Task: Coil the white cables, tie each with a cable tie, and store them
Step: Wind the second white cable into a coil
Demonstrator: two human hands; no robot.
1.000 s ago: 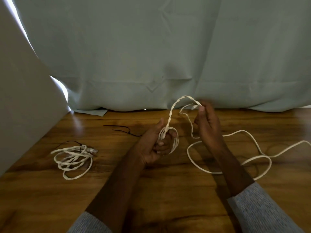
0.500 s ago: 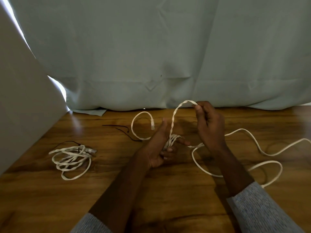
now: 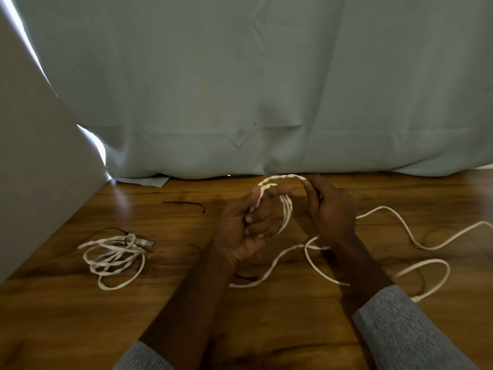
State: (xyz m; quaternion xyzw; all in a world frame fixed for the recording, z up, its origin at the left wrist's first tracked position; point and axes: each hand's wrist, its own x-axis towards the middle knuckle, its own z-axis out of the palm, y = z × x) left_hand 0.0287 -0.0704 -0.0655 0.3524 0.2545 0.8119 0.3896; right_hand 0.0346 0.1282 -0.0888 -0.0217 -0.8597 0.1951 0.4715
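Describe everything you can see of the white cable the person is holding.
The white cable is thin, twisted and cord-like. A few loops are wound round the fingers of the left hand; the right hand pinches the strand arching between the hands. The uncoiled rest trails in loose curves over the wooden table, to the right and under the right forearm. Its ends are hard to make out.
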